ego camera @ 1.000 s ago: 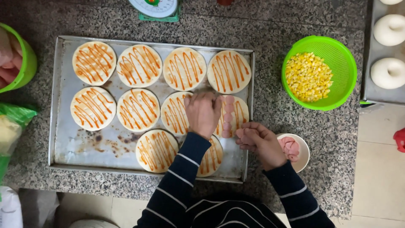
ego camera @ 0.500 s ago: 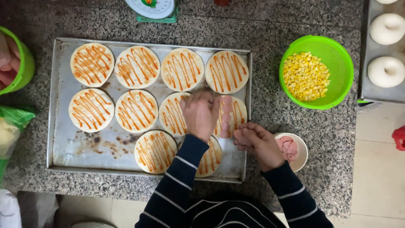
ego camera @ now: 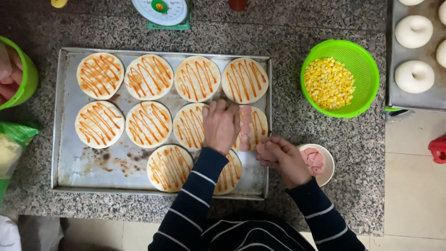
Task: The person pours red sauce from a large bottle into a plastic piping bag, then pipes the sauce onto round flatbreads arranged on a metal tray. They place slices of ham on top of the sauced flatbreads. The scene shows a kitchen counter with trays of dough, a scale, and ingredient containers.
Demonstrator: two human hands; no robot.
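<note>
On the speckled stone counter, from left to right:
Far left edge: a green bowl (ego camera: pixel 21 76) with pale pink pieces inside, cut off by the frame, and below it a green-topped bag (ego camera: pixel 14 139)
Back edge: a kitchen scale (ego camera: pixel 163 11) with a white dial on a green base
Baking tray (ego camera: pixel 62 153): metal, scorched in the bare lower left corner, holding ten round dough bases (ego camera: pixel 100 75) striped with orange sauce, four in the back row, four in the middle, two in front
Left hand (ego camera: pixel 221 125): palm down over the middle row, fingers close together and pointing away from the person, resting between the third base and the fourth; what the fingertips hold cannot be seen
Sausage slices (ego camera: pixel 245 128): a column of pink rounds laid down the fourth base of the middle row, just beside the left hand
Right hand (ego camera: pixel 281 158): at the right rim of the tray, fingers curled together and pinching pink slices at the fingertips
Small white bowl (ego camera: pixel 321 163): touching the right hand's far side, with more pink slices in it
Green colander (ego camera: pixel 341 76): well behind the small bowl, filled with yellow corn kernels (ego camera: pixel 329 82)
Far right: a second tray (ego camera: pixel 413 100) carrying white ring-shaped dough pieces (ego camera: pixel 414 76)
Sleeves: dark with thin white stripes on both arms
</note>
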